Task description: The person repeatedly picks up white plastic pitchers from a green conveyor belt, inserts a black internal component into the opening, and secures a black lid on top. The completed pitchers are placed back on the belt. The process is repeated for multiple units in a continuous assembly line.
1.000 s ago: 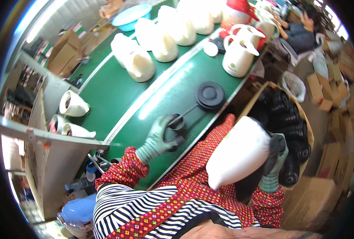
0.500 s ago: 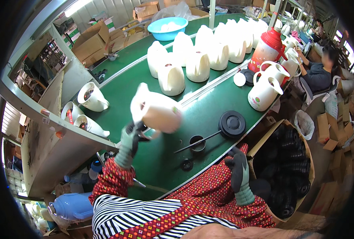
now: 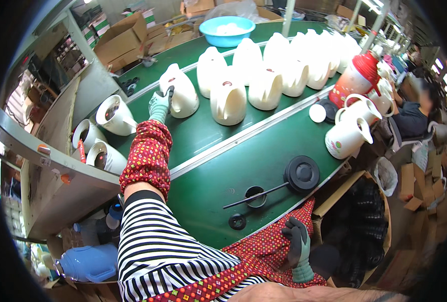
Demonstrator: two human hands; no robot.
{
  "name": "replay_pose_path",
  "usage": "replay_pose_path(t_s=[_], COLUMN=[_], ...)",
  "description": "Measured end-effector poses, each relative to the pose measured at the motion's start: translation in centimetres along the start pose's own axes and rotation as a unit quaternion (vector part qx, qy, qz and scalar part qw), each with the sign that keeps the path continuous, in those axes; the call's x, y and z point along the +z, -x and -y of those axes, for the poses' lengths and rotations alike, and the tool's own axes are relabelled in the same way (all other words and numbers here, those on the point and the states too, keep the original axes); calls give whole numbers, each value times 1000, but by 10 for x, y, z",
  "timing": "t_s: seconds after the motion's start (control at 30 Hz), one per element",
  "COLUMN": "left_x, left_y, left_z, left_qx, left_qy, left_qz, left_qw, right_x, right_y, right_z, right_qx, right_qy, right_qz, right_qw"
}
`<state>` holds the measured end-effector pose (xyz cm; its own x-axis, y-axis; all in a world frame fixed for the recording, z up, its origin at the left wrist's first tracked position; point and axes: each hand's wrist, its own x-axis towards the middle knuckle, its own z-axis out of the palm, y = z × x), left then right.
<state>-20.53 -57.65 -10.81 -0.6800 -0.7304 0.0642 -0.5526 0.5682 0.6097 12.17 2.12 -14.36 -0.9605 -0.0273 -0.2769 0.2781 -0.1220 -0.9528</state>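
Observation:
My left hand [image 3: 160, 104], in a green and dark grey glove, is stretched far out with its fingers closed at the left side of a white thermos jug body [image 3: 181, 94]. That jug stands on the green belt at the left end of a cluster of similar white jug bodies [image 3: 228, 104]. Low on the right, my right hand [image 3: 298, 245] hangs over my patterned apron, its gloved fingers loosely curved and apart, holding nothing. On the near belt lie a black round lid with a long rod [image 3: 303, 174], a black cup-like ring [image 3: 255, 197] and a small black ring [image 3: 237, 221].
Three white jugs [image 3: 115, 116] lie tilted at the left frame. A red-topped thermos [image 3: 357, 78] and white jugs with spouts [image 3: 348, 138] stand right. A carton of black parts [image 3: 359, 221] sits beside my right hand. A blue basin [image 3: 227, 31] is behind. Another person [image 3: 415, 118] sits at right.
My left hand has carried the white jug from above the near belt away to the far belt, where it now stands upright. My right hand has drawn back slightly, its fingers more curved.

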Motion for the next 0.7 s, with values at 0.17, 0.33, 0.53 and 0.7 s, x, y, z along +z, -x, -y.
replay_pose_path(t_s=[0.17, 0.33, 0.53, 0.7], left_x=[-41, -81, -85, -66], left_y=[-21, -41, -1, 93], left_z=[105, 152, 160, 99], left_qx=[40, -89, -50, 65], left_qy=[-169, -229, -202, -77], left_qz=[-296, -175, -218, -194], left_qw=[939, 954, 954, 976], right_x=[1, 6, 6, 16], right_y=[0, -1, 0, -6], right_z=[2, 4, 2, 25], right_qx=[-1, -13, -30, -44], right_qy=[-1, 17, 44, 111], right_qz=[22, 27, 56, 111], right_qw=[1000, 999, 997, 987])
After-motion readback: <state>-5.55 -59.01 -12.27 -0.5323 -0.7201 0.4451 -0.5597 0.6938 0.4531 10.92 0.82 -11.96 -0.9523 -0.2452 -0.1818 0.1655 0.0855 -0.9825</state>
